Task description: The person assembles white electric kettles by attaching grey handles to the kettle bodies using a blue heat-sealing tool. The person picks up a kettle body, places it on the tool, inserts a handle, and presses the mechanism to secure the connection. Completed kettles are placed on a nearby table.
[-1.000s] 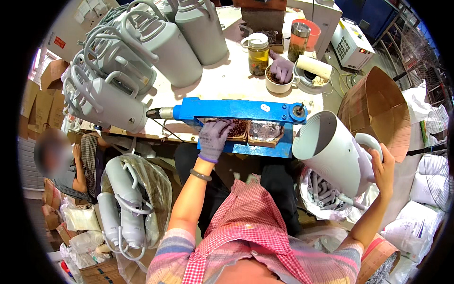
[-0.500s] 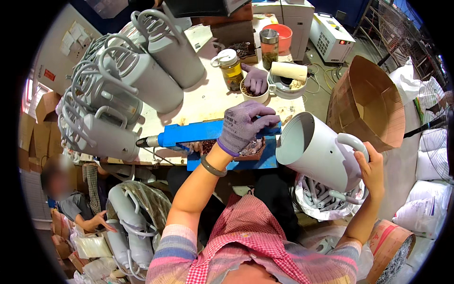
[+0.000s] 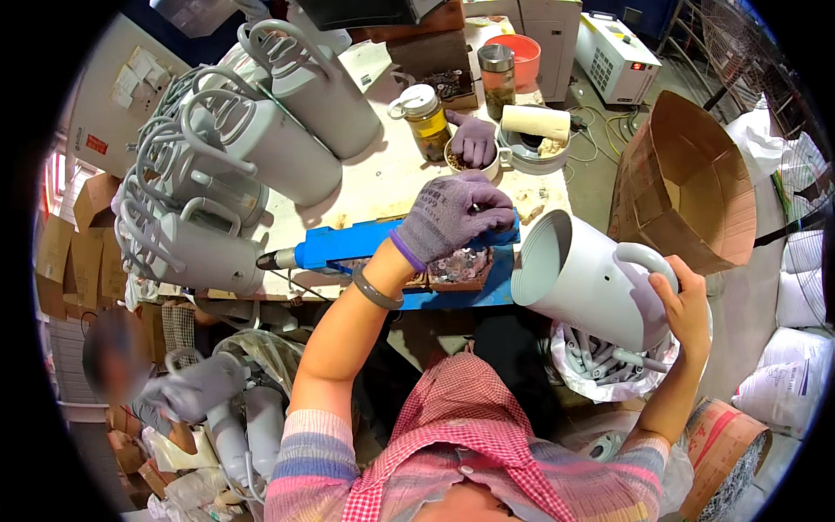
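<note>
My right hand (image 3: 685, 300) is closed on the curved handle of a grey plastic jug (image 3: 578, 274). The jug lies tilted at the table's right end, its wide ribbed mouth facing left and a small dark hole in its side. My left hand (image 3: 452, 213) wears a purple-grey knit glove. Its fingertips are pinched together above the right end of a long blue tool (image 3: 344, 248) with a dark nose; what they hold is too small to make out. Below that hand sits an open box of small metal parts (image 3: 461, 268).
Several grey jugs (image 3: 278, 148) stand tilted on the left. Behind are a yellow-labelled jar (image 3: 426, 122), a cup (image 3: 485, 172) with a spare glove in it, and a tape roll (image 3: 535, 123). A carton (image 3: 687, 183) and a bag of grey handles (image 3: 600, 365) are right. A co-worker (image 3: 170, 426) is lower left.
My left hand has risen off the blue tool slightly, its fingers now drawn into a pinch. The jug stays in my right hand, nearly still. The co-worker now lifts a grey jug.
</note>
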The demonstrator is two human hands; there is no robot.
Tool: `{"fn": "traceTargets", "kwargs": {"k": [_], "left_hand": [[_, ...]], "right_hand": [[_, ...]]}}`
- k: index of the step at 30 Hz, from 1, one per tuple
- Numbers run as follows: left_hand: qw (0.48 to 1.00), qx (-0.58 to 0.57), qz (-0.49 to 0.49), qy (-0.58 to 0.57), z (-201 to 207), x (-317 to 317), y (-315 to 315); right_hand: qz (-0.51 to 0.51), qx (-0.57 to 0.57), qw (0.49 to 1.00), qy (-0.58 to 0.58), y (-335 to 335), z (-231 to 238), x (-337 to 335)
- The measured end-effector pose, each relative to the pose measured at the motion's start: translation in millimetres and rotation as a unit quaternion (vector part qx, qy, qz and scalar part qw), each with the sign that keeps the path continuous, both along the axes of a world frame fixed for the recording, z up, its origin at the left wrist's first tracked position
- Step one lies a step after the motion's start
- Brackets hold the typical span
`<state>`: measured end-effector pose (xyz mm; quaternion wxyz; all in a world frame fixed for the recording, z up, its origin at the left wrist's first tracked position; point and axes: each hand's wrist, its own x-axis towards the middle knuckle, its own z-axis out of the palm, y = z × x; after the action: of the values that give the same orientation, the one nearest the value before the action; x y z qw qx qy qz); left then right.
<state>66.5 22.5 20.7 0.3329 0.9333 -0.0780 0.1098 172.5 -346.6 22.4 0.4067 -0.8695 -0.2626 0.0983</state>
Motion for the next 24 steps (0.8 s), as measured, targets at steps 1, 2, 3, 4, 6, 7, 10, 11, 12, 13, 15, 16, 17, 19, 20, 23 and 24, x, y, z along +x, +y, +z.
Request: {"fn": "traceTargets", "kwargs": {"k": [1,2,3,4,6,7,10,11,12,13,15,16,17,19,20,23,24], "left_hand": [[0.999,-0.035,0.009,-0.001,1,-4,-1],[0.997,-0.069,0.019,-0.003,4,-9,-4],[0.994,-0.104,0.027,-0.006,7,-11,-5],[0.991,-0.122,0.021,-0.052,9,-14,1],[0.993,-0.071,0.089,-0.031,17,-42,20],[0.995,0.002,0.097,-0.033,12,-53,35],[0.984,0.125,0.114,-0.049,-14,-83,38],[0.977,0.165,0.121,-0.068,-23,-86,36],[0.975,0.174,0.117,-0.077,-33,-89,36],[0.965,0.202,0.122,-0.117,-44,-93,35],[0.937,0.257,0.133,-0.193,-59,-97,31],[0.936,0.258,0.135,-0.2,-60,-98,30],[0.94,0.238,0.15,-0.193,-60,-98,28],[0.946,0.203,0.179,-0.176,-52,-98,23],[0.944,0.229,0.172,-0.166,-46,-95,22],[0.938,0.27,0.157,-0.149,-39,-94,21],[0.938,0.264,0.157,-0.159,-43,-98,25]], "right_hand": [[0.001,0.002,1.0,0.006,2,0,0],[0.003,0.001,1.0,0.008,3,0,-2],[0.003,-0.001,1.0,0.008,3,0,-2],[0.003,-0.002,1.0,0.009,3,0,-4],[0.002,-0.011,1.0,0.009,-1,0,-7],[-0.004,-0.015,1.0,0.008,-2,0,-10],[-0.008,-0.023,1.0,0.013,2,3,-14],[-0.012,-0.026,0.999,0.017,2,3,-15],[-0.011,-0.029,0.999,0.017,4,4,-18],[-0.009,-0.032,0.999,0.017,7,5,-21],[-0.009,-0.039,0.999,0.014,8,5,-26],[-0.011,-0.043,0.999,0.012,6,5,-27],[-0.013,-0.048,0.999,0.01,4,4,-28],[-0.015,-0.047,0.999,0.009,2,0,-28],[-0.017,-0.039,0.999,0.007,2,0,-28],[-0.018,-0.049,0.999,0.0,3,-3,-31],[-0.018,-0.053,0.998,-0.006,3,-4,-30]]}}
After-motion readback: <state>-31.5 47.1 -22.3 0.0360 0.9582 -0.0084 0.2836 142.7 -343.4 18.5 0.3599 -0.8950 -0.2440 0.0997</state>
